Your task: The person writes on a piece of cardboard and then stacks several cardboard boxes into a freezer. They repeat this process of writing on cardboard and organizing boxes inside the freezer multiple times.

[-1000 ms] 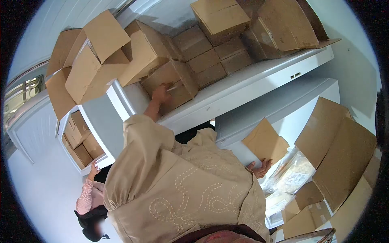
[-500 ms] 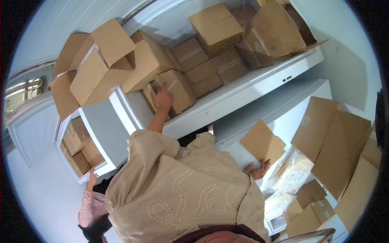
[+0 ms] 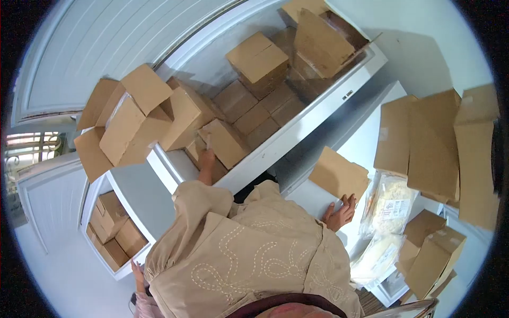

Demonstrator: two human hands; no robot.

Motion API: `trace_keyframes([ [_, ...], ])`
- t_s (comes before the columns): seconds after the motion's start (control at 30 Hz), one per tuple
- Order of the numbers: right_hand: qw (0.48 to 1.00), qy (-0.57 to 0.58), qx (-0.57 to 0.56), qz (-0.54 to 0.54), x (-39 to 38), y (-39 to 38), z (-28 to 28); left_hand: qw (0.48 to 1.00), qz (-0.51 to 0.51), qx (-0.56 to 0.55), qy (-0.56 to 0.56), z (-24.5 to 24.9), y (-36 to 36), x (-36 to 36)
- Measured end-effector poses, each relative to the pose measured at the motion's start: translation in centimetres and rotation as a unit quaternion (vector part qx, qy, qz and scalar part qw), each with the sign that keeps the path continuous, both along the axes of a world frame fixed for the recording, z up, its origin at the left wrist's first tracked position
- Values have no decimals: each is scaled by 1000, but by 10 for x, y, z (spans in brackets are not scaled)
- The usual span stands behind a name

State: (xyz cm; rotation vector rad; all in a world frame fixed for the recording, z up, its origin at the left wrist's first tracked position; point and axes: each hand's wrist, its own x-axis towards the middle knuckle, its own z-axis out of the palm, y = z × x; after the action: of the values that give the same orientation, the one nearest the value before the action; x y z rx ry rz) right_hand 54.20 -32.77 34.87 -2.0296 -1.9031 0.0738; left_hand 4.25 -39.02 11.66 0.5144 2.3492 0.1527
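My left hand reaches over the rim of a white chest freezer. One finger stretches onto the near side of a closed cardboard box inside it; the other fingers are only partly visible. Against the lower edge of a loose cardboard flap, my right hand lies with its fingers apart. The flap rests on a second white freezer. Beside that hand are clear plastic bags of pale food with white labels. More closed boxes sit in the first freezer.
An open box with raised flaps stands on the left. Large open cartons are at the right. Another white unit holds several boxes at lower left, with another person's hand on its edge. Smaller cartons stand at lower right.
My view has turned, shifting the scene. My left hand has drawn back from the box's top to its near side. My right hand stays at the flap. Less of the other person shows.
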Motion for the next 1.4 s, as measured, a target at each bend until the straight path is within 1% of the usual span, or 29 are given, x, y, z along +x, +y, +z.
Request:
trace_keyframes([
  [0.07, 1000, 1, 1, -15, -2, -1, 2, 975, 148, 90, 142, 10, 11, 6],
  [0.1, 1000, 2, -21, -18, -4, 0, 5, 975, 138, 103, 143, 30, 20, 16],
  [0.17, 999, 17, -45, -15, -1, -1, 6, 968, -18, 156, 196, 81, 28, 43],
  [0.23, 999, 24, -43, -21, 0, -2, 7, 967, -213, 73, 118, 39, 9, 25],
  [0.27, 998, 29, -51, -17, 1, -4, 5, 963, -229, 81, 120, 41, -3, 21],
  [0.3, 998, 43, -43, -15, 6, -5, -4, 930, -314, 157, 108, 42, -16, 19],
  [0.33, 998, 45, -36, -38, 9, -6, 0, 884, -397, 230, 92, 42, -21, 18],
  [0.37, 997, 48, -62, -14, 10, -8, 8, 824, -475, 300, 70, 42, -13, 17],
  [0.4, 995, 52, -88, 6, 14, -12, 10, 810, -497, 305, 65, 39, 6, 11],
  [0.43, 995, 43, -85, 20, 21, -18, 5, 889, -372, 230, 135, 34, 26, 5],
  [0.47, 995, 47, -82, -10, 26, -24, 4, 938, -236, 150, 204, 30, 48, 6],
  [0.5, 995, 60, -80, 19, 30, -33, 5, 930, -265, 156, 201, 56, 61, 33],
  [0.53, 993, 73, -78, 52, 32, -42, 5, 944, -73, 315, 63, 100, 88, 68],
  [0.57, 995, 62, -64, 52, 32, -53, 6, 886, 127, 438, -87, 147, 127, 100],
  [0.6, 995, 65, -64, 29, 32, -61, 8, 850, 91, 503, -126, 166, 141, 128],
  [0.63, 994, 76, -66, 44, 35, -64, 11, 810, 60, 560, -163, 181, 153, 157],
  [0.7, 992, 85, -69, 63, 39, -69, 16, 785, -79, 553, -267, 229, 155, 231],
  [0.73, 992, 90, -71, 52, 43, -68, 14, 777, -130, 548, -281, 248, 150, 271],
  [0.77, 991, 70, -78, 78, 46, -67, 10, 751, -118, 509, -403, 256, 143, 305],
  [0.8, 990, 50, -84, 106, 49, -67, 8, 726, -170, 500, -440, 252, 136, 331],
  [0.83, 991, 38, -80, 105, 50, -67, 14, 697, -220, 490, -475, 247, 132, 354],
  [0.9, 991, 46, -76, 101, 53, -64, 15, 721, -282, 421, -473, 232, 129, 393],
  [1.03, 990, 67, -75, 95, 54, -63, 14, 733, -298, 409, -455, 227, 136, 426],
  [1.1, 991, 74, -73, 88, 55, -62, 11, 773, -302, 376, -412, 228, 144, 425],
  [1.13, 991, 78, -69, 88, 55, -62, 9, 775, -304, 370, -412, 228, 145, 426],
  [1.2, 991, 79, -67, 84, 54, -62, 8, 728, -317, 456, -402, 228, 146, 427],
  [1.23, 992, 77, -62, 81, 54, -62, 7, 733, -317, 450, -400, 225, 147, 425],
  [1.3, 992, 80, -66, 78, 54, -62, 5, 692, -412, 522, -282, 226, 148, 423],
  [1.4, 993, 73, -51, 74, 54, -62, 1, 709, -403, 497, -297, 242, 141, 423],
])
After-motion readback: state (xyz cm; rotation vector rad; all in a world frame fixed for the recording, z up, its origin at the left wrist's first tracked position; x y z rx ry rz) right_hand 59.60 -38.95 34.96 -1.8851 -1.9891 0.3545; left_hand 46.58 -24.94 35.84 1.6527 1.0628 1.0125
